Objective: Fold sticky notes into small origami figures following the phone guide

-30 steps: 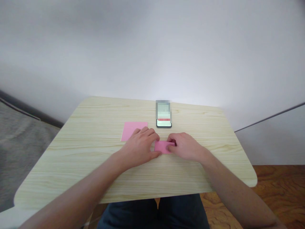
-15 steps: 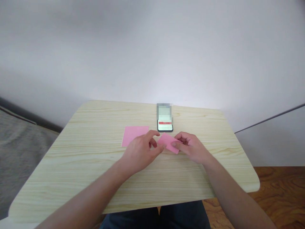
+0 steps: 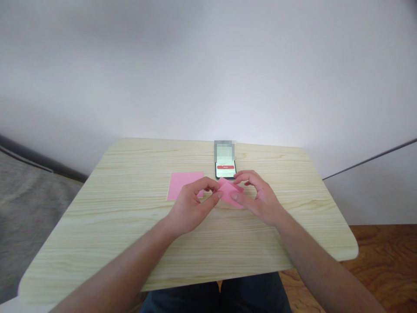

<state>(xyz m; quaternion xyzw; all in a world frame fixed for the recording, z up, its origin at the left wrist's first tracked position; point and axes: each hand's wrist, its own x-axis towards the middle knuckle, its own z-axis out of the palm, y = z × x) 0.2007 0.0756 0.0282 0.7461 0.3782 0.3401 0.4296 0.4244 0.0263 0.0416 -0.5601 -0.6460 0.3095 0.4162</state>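
Note:
A folded piece of pink paper (image 3: pixel 229 191) is held above the table between both hands, its layers standing a little apart. My left hand (image 3: pixel 194 204) pinches its left corner between thumb and forefinger. The thumb of my right hand (image 3: pixel 259 198) lies on the near face of the paper, while its fingers curve round the far right edge. Left of the held piece, flat on the table, lies a square stack of pink paper (image 3: pixel 182 183), its near right corner partly behind my left hand.
A phone (image 3: pixel 225 167) with a lit, partly blurred screen lies behind the hands. The pale wood-grain table (image 3: pixel 130 204) has rounded corners and stands against a white wall (image 3: pixel 208 78). My legs (image 3: pixel 215 300) are below its front edge.
My left hand has closed its thumb and forefinger on the paper's left corner. The paper's layers have spread apart, and my right fingers have lifted toward its far edge.

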